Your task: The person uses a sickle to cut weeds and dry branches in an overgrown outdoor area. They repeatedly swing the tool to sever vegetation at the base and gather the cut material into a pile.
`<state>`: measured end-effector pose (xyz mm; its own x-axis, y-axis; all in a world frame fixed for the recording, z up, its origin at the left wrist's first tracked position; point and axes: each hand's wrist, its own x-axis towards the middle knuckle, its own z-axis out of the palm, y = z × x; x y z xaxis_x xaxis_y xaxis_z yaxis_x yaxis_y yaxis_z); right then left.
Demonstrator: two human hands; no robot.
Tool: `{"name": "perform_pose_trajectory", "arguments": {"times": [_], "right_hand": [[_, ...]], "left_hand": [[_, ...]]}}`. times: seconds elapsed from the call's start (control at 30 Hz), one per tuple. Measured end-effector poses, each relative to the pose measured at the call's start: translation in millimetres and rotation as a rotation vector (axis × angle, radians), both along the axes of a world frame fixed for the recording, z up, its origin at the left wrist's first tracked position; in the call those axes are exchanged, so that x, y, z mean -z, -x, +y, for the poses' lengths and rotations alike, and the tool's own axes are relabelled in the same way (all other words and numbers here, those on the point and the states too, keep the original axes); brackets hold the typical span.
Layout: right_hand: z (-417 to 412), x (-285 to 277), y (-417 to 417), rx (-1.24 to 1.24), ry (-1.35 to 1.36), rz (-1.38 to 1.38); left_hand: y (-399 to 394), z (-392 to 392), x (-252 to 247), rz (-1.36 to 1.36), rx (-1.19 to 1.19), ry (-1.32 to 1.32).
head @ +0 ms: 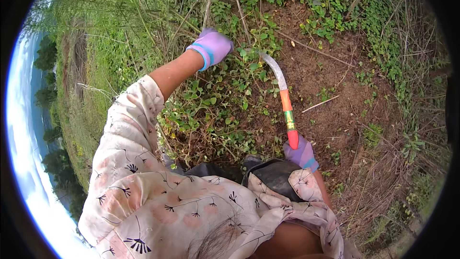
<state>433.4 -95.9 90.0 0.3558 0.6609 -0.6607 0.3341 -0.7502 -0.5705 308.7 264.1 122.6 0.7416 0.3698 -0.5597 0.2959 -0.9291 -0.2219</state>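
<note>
My right hand [301,154], in a purple glove with a blue cuff, is closed on the lower end of the red handle of a sickle [277,71]. The sickle's curved metal blade points up and away, and its tip is hidden among green leaves. My left hand [212,47], in a like glove, is slightly blurred beside thin woody stems [209,3] at the upper middle; its fingers are mostly turned away, so its hold on them cannot be told. Leafy vines [215,104] spread over the ground between my hands.
Brown soil [334,115] with a loose pale twig [320,103] lies right of the sickle. A long thin stick [316,50] crosses the soil farther up. Dense creepers [377,43] and dry grass [366,187] border the right side; tall green weeds [118,10] stand at the upper left.
</note>
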Motion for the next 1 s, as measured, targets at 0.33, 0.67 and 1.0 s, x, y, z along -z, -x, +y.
{"name": "perform_pose_trajectory", "arguments": {"times": [0.33, 0.67, 1.0], "right_hand": [[128, 16, -32, 0.507, -0.276, 0.303], [65, 15, 4, 0.577, -0.155, 0.524], [99, 16, -18, 0.294, 0.025, 0.238]], "left_hand": [[126, -3, -34, 0.203, -0.264, 0.039], [-61, -76, -1, -0.527, -0.273, 0.088], [-54, -19, 83, -0.261, -0.883, 0.241]]}}
